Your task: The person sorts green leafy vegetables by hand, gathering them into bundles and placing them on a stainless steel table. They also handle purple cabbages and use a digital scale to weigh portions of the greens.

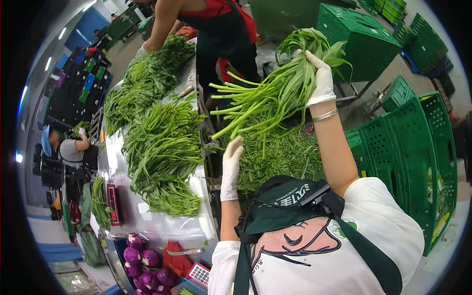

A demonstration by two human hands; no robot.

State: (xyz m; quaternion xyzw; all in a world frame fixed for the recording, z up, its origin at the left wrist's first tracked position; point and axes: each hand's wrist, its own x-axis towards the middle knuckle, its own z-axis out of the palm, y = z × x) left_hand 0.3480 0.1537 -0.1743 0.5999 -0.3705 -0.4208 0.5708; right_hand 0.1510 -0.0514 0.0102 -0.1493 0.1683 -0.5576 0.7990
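The right grip (pixel 322 81) was clamped on a leafy bunch (pixel 280 93); the left grip (pixel 231 164), its closure unclear, was near the stems (pixel 236 109), with the desk (pixel 115 153) leftward.

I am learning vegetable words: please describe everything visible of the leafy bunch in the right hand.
The bunch of leafy greens, apparently water spinach, has smooth, slender, light-green stems and long, narrow, darker leaves. Looking fresh, it is held up above loose cuttings. The gloved right hand grips its leafy end, while the stems fan out toward the left. The gloved left hand is near them; whether it touches is unclear.
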